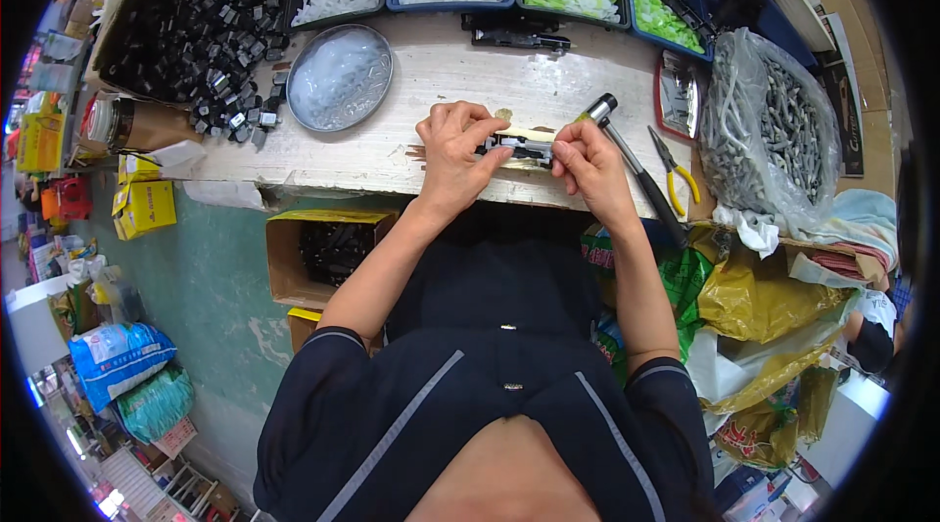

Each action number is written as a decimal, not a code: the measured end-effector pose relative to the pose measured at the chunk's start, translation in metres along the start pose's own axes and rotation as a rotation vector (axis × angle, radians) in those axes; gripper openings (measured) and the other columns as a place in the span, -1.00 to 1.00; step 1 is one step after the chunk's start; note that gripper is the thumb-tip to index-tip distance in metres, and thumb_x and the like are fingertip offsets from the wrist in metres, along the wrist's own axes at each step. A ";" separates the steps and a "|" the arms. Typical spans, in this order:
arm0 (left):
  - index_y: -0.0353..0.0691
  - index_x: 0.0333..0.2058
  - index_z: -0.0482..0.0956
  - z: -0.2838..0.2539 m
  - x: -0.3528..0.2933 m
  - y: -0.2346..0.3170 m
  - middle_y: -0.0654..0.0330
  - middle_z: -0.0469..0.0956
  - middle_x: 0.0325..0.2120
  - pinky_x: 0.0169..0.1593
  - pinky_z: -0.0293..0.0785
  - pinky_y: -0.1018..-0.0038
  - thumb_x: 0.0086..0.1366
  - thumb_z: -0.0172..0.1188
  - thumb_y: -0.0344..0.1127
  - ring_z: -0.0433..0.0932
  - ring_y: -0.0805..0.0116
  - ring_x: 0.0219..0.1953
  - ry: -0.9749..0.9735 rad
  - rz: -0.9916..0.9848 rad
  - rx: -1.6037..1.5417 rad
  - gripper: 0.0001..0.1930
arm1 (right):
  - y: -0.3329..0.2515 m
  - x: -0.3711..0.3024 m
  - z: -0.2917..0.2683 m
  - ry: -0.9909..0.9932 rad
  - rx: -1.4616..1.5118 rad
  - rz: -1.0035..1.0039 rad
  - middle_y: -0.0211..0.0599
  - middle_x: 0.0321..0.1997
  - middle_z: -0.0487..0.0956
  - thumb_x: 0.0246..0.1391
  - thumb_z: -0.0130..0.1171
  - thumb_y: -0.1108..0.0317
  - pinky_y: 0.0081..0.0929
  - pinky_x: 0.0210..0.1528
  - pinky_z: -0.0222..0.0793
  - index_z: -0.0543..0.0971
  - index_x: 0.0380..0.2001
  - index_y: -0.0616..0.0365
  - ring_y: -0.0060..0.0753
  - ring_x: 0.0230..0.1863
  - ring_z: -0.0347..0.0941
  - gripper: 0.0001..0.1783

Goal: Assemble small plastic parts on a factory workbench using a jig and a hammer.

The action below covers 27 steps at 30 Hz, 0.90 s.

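Near the bench's front edge, my left hand [452, 155] grips the left end of a small black part with a shiny metal strip [529, 150]. Its thumb and fingers close around that end. My right hand [589, 167] pinches at the part's right end, thumb against fingertips. Whatever small piece may lie between those fingertips is hidden. A cream-coloured strip [529, 133] lies along the far side of the part, between both hands. Just right of my right hand rests a hammer [636, 165] with a black handle, and beyond it pliers with yellow grips [678, 174].
Blue and dark trays [450, 6] of white and green small pieces line the back. A round metal dish [340, 118] stands left, near a heap of black parts [211, 32]. At right are a red-rimmed box [660, 96] and a clear bag of grey parts [774, 120].
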<state>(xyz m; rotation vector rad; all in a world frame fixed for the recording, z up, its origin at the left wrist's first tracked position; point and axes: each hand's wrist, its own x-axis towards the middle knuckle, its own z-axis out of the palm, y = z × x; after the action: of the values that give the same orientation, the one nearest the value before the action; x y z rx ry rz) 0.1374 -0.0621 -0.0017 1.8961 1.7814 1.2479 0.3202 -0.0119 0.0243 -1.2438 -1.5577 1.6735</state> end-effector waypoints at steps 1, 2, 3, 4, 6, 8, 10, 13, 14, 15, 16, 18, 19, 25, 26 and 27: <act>-0.13 -0.38 0.59 0.000 0.000 0.000 0.33 0.42 -0.37 -0.10 0.03 0.38 -0.18 0.31 -0.34 0.28 0.35 -0.19 0.001 -0.004 -0.008 -0.73 | 0.000 0.000 0.000 -0.001 -0.001 0.000 -0.44 -0.65 0.41 0.10 -0.02 0.44 -0.76 -0.68 0.09 0.37 -0.41 0.23 -0.74 -0.71 0.19 -0.92; -0.13 -0.38 0.59 0.000 0.000 0.000 0.33 0.42 -0.37 -0.10 0.03 0.38 -0.18 0.31 -0.34 0.28 0.35 -0.19 0.001 -0.005 -0.008 -0.73 | 0.001 0.000 -0.001 0.000 -0.020 0.005 -0.44 -0.65 0.41 0.09 -0.01 0.44 -0.76 -0.68 0.09 0.37 -0.41 0.22 -0.74 -0.70 0.19 -0.92; -0.12 -0.38 0.59 -0.001 0.000 0.000 0.33 0.43 -0.37 -0.10 0.05 0.40 -0.17 0.32 -0.32 0.28 0.35 -0.20 -0.010 -0.009 0.002 -0.72 | 0.002 0.000 -0.002 0.001 -0.040 0.010 -0.45 -0.65 0.41 0.09 -0.01 0.44 -0.76 -0.68 0.08 0.37 -0.42 0.22 -0.75 -0.70 0.19 -0.93; -0.11 -0.37 0.59 -0.002 -0.001 0.001 0.33 0.44 -0.36 -0.11 0.06 0.42 -0.17 0.32 -0.30 0.28 0.36 -0.20 -0.021 -0.012 0.013 -0.72 | 0.002 0.000 -0.002 0.001 -0.040 0.011 -0.45 -0.65 0.41 0.09 -0.01 0.44 -0.76 -0.68 0.08 0.37 -0.42 0.22 -0.75 -0.70 0.19 -0.93; -0.12 -0.40 0.58 0.000 -0.001 -0.001 0.34 0.43 -0.38 -0.11 0.04 0.41 -0.17 0.31 -0.32 0.28 0.36 -0.21 -0.010 -0.007 0.001 -0.74 | 0.001 0.000 -0.002 0.014 -0.079 0.051 -0.47 -0.66 0.40 0.08 0.00 0.43 -0.76 -0.68 0.08 0.38 -0.41 0.21 -0.75 -0.69 0.19 -0.92; -0.12 -0.42 0.58 0.000 -0.001 -0.001 0.36 0.42 -0.41 -0.12 0.03 0.39 -0.18 0.31 -0.34 0.28 0.37 -0.22 0.000 -0.001 -0.011 -0.76 | -0.001 0.000 -0.001 0.018 -0.072 0.047 -0.49 -0.67 0.39 0.08 0.01 0.42 -0.75 -0.68 0.07 0.38 -0.42 0.20 -0.75 -0.69 0.19 -0.92; -0.11 -0.42 0.58 0.000 -0.001 -0.001 0.35 0.44 -0.41 -0.13 0.06 0.43 -0.17 0.32 -0.31 0.28 0.36 -0.23 0.004 0.025 0.012 -0.76 | 0.000 0.001 -0.001 0.023 -0.065 0.043 -0.51 -0.67 0.38 0.08 0.01 0.41 -0.74 -0.68 0.06 0.38 -0.42 0.19 -0.76 -0.68 0.19 -0.91; -0.11 -0.42 0.58 0.001 -0.001 -0.001 0.35 0.44 -0.42 -0.13 0.06 0.43 -0.17 0.32 -0.31 0.29 0.36 -0.24 0.006 0.030 0.020 -0.76 | 0.003 0.002 -0.005 -0.010 0.000 0.078 -0.57 -0.67 0.35 0.12 -0.01 0.33 -0.83 -0.70 0.00 0.38 -0.41 0.10 -0.82 -0.70 0.13 -0.90; -0.11 -0.42 0.58 0.001 -0.001 -0.001 0.35 0.44 -0.42 -0.13 0.06 0.43 -0.17 0.32 -0.31 0.29 0.36 -0.24 0.007 0.030 0.020 -0.76 | 0.001 0.002 -0.004 -0.003 0.013 0.095 -0.55 -0.67 0.36 0.10 0.00 0.36 -0.79 -0.68 0.02 0.38 -0.43 0.13 -0.79 -0.69 0.15 -0.91; -0.11 -0.44 0.57 0.001 -0.001 -0.001 0.36 0.44 -0.42 -0.13 0.04 0.41 -0.17 0.31 -0.33 0.28 0.37 -0.23 0.009 0.022 0.001 -0.78 | 0.000 0.002 -0.004 0.004 0.027 0.111 -0.52 -0.67 0.38 0.08 0.02 0.39 -0.75 -0.65 0.04 0.38 -0.45 0.16 -0.77 -0.67 0.18 -0.91; -0.11 -0.45 0.57 0.001 -0.001 -0.001 0.37 0.43 -0.42 -0.13 0.03 0.40 -0.17 0.30 -0.35 0.28 0.37 -0.22 0.011 0.015 -0.017 -0.79 | 0.000 0.002 -0.004 0.004 0.027 0.111 -0.52 -0.67 0.38 0.08 0.02 0.39 -0.75 -0.65 0.04 0.38 -0.45 0.16 -0.77 -0.67 0.18 -0.91; -0.11 -0.45 0.58 0.001 -0.001 -0.001 0.37 0.43 -0.43 -0.13 0.03 0.40 -0.17 0.30 -0.35 0.28 0.37 -0.22 0.009 0.016 -0.018 -0.80 | 0.001 0.002 -0.004 0.012 -0.024 0.091 -0.52 -0.68 0.37 0.07 0.02 0.41 -0.74 -0.61 0.08 0.38 -0.45 0.18 -0.75 -0.66 0.19 -0.91; -0.11 -0.46 0.58 0.001 -0.001 -0.001 0.37 0.43 -0.43 -0.13 0.03 0.40 -0.16 0.30 -0.34 0.28 0.37 -0.22 0.008 0.017 -0.019 -0.80 | 0.000 0.002 -0.004 0.012 -0.024 0.090 -0.52 -0.68 0.37 0.07 0.02 0.41 -0.74 -0.61 0.08 0.38 -0.45 0.18 -0.75 -0.66 0.19 -0.91; -0.11 -0.47 0.58 0.001 0.000 -0.001 0.37 0.43 -0.44 -0.14 0.03 0.40 -0.15 0.30 -0.33 0.29 0.38 -0.22 0.006 0.032 -0.015 -0.82 | 0.005 0.004 -0.004 0.008 -0.111 -0.003 -0.49 -0.69 0.37 0.05 0.03 0.45 -0.68 -0.56 0.16 0.38 -0.45 0.23 -0.70 -0.63 0.24 -0.92; -0.11 -0.47 0.58 0.001 0.000 -0.001 0.37 0.43 -0.44 -0.14 0.03 0.40 -0.15 0.30 -0.33 0.29 0.38 -0.22 0.006 0.032 -0.015 -0.82 | 0.005 0.003 -0.004 0.007 -0.145 -0.016 -0.53 -0.67 0.34 0.07 0.03 0.43 -0.73 -0.56 0.13 0.37 -0.44 0.21 -0.74 -0.62 0.21 -0.91; -0.11 -0.47 0.57 0.001 0.000 -0.001 0.38 0.43 -0.44 -0.14 0.03 0.40 -0.15 0.30 -0.33 0.29 0.38 -0.22 0.006 0.034 -0.015 -0.82 | 0.005 0.003 -0.004 0.005 -0.179 -0.030 -0.56 -0.66 0.31 0.09 0.02 0.41 -0.77 -0.56 0.10 0.37 -0.43 0.19 -0.77 -0.61 0.19 -0.91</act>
<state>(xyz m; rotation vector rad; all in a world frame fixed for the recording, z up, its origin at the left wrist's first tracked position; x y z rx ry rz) 0.1374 -0.0619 -0.0028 1.9243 1.7443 1.2765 0.3231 -0.0086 0.0190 -1.3055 -1.7455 1.5382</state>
